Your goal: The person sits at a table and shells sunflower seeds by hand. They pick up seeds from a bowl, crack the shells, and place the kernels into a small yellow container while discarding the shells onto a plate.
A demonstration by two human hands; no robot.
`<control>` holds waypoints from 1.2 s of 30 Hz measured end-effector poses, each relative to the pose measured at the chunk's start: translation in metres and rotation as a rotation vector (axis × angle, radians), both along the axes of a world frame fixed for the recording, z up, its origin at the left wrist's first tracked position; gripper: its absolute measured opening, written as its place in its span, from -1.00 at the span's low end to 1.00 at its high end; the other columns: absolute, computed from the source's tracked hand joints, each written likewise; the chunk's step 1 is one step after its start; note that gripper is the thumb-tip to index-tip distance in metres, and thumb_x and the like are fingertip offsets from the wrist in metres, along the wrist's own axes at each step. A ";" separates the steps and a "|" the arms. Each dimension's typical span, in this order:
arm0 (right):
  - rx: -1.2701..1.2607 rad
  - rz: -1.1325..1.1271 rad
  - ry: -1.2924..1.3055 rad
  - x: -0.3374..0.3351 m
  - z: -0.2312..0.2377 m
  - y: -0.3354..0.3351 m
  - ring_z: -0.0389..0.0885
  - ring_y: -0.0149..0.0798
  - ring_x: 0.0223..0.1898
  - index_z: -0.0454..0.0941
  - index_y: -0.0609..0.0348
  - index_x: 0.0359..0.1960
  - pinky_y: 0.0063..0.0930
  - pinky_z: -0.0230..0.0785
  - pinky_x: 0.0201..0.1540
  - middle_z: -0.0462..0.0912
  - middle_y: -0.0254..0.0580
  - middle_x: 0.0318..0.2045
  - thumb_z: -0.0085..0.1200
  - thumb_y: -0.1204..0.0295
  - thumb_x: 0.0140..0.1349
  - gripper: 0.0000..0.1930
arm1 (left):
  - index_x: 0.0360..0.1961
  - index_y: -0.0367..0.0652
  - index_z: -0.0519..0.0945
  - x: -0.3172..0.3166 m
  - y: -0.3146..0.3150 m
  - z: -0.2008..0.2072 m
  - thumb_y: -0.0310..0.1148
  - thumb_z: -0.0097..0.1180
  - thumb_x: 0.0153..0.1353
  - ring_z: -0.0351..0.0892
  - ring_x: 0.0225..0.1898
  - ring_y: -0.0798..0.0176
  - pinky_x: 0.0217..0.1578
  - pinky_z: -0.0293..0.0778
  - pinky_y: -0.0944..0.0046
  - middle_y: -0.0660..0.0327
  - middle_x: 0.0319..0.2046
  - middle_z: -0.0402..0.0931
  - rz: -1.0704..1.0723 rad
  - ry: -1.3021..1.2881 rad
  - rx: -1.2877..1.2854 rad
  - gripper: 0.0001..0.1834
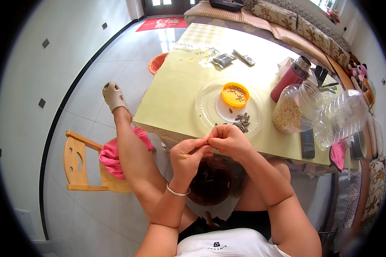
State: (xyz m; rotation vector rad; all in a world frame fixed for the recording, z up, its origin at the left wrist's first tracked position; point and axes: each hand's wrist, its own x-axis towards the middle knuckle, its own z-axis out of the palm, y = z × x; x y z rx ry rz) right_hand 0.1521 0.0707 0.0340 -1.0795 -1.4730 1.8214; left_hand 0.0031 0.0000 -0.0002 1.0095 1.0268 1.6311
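Observation:
My left hand (187,155) and my right hand (230,140) meet at the table's near edge, thumbs and fingertips pinched together. Whatever small thing sits between the fingertips is too small to make out. Just beyond them a pile of dark striped sunflower seeds (242,123) lies on a clear round plastic tray (204,112). A yellow round lid (236,104) on the tray holds several slim shelled kernels (236,91). Under my hands, between my knees, stands a dark reddish bin (210,182) with pale bits inside.
On the table's right are a red thermos (287,80), a clear jar (287,112) of pale kernels, an empty clear jar (341,118) and a black remote (307,144). Farther back lie a grey packet (223,60) and a white remote (243,57). A wooden chair (85,187) stands left.

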 end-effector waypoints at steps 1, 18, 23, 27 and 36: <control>0.002 0.000 -0.002 0.001 -0.001 0.001 0.38 -0.65 -0.57 0.54 0.28 -0.41 -0.71 0.18 -0.57 0.55 -0.42 -0.56 0.17 0.51 0.15 -0.91 | -0.12 -0.40 0.67 0.000 0.000 0.001 -0.73 0.19 0.16 0.68 -0.31 0.32 -0.29 0.72 0.37 0.10 -0.28 0.66 -0.017 -0.044 -0.022 -0.75; 0.238 -0.039 -0.129 -0.001 -0.002 -0.006 0.44 -0.57 -0.52 0.51 0.31 -0.50 -0.61 0.32 -0.49 0.56 -0.36 -0.59 0.19 0.50 0.03 -0.87 | -0.16 -0.39 0.68 -0.003 0.000 -0.002 -0.71 0.20 0.16 0.70 -0.44 0.26 -0.35 0.69 0.39 0.06 -0.33 0.68 -0.095 -0.221 -0.134 -0.79; 0.181 -0.116 -0.005 -0.004 -0.004 -0.009 0.44 -0.57 -0.52 0.50 0.32 -0.51 -0.59 0.32 -0.49 0.56 -0.36 -0.58 0.18 0.52 0.04 -0.88 | -0.19 -0.39 0.67 -0.010 0.005 -0.007 -0.68 0.19 0.18 0.71 -0.44 0.23 -0.34 0.69 0.38 0.02 -0.33 0.68 -0.138 -0.409 -0.185 -0.84; 0.274 0.032 -0.096 0.000 0.013 -0.016 0.48 -0.49 -0.54 0.52 0.31 -0.48 -0.53 0.36 -0.46 0.58 -0.30 -0.58 0.17 0.53 0.05 -0.90 | -0.21 -0.39 0.66 -0.015 0.010 -0.010 -0.61 0.19 0.22 0.67 -0.47 0.28 -0.38 0.63 0.40 0.03 -0.37 0.68 -0.069 -0.423 -0.160 -0.87; 0.759 0.365 -0.497 0.021 0.044 -0.022 0.60 0.03 -0.39 0.60 0.20 -0.43 -0.20 0.47 -0.29 0.62 -0.07 -0.47 0.11 0.50 0.09 -0.94 | -0.25 -0.37 0.67 -0.021 0.008 -0.006 -0.53 0.23 0.24 0.55 -0.55 0.40 -0.47 0.50 0.48 0.14 -0.46 0.64 -0.074 -0.215 -0.114 -0.89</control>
